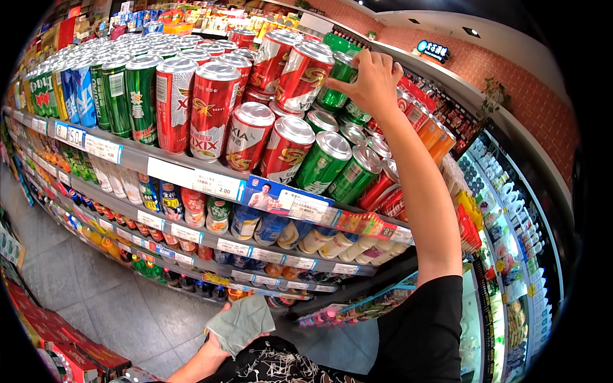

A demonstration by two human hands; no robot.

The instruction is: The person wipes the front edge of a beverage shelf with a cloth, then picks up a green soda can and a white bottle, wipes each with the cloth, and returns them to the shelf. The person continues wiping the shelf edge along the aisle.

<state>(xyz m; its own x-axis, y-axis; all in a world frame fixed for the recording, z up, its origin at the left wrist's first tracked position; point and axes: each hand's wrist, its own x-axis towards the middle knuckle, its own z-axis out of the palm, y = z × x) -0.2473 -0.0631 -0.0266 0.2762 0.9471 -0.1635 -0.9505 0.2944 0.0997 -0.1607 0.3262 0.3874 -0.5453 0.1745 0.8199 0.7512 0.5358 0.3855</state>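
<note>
My right hand (pixel 376 84) reaches over the top shelf and grips a green can (pixel 333 98) in the upper layer, its thumb on the near side. Left of that can, tall red and white beer cans (pixel 306 72) stand on top of other cans. Below are shorter green cans (pixel 323 160) and red and white cans (pixel 288 148) along the shelf's front. Low in front of my body, my left hand (pixel 215 335) holds a folded grey-green cloth (pixel 242 323), which covers most of the palm and fingers.
Price labels line the top shelf edge (pixel 167 170). Lower shelves hold bottled drinks (pixel 244 221). Red cartons (pixel 62 342) stand on the tiled floor (pixel 143 306) at lower left. To the right is a lit refrigerated display (pixel 507 215). Orange cans (pixel 433 136) stand beyond my forearm.
</note>
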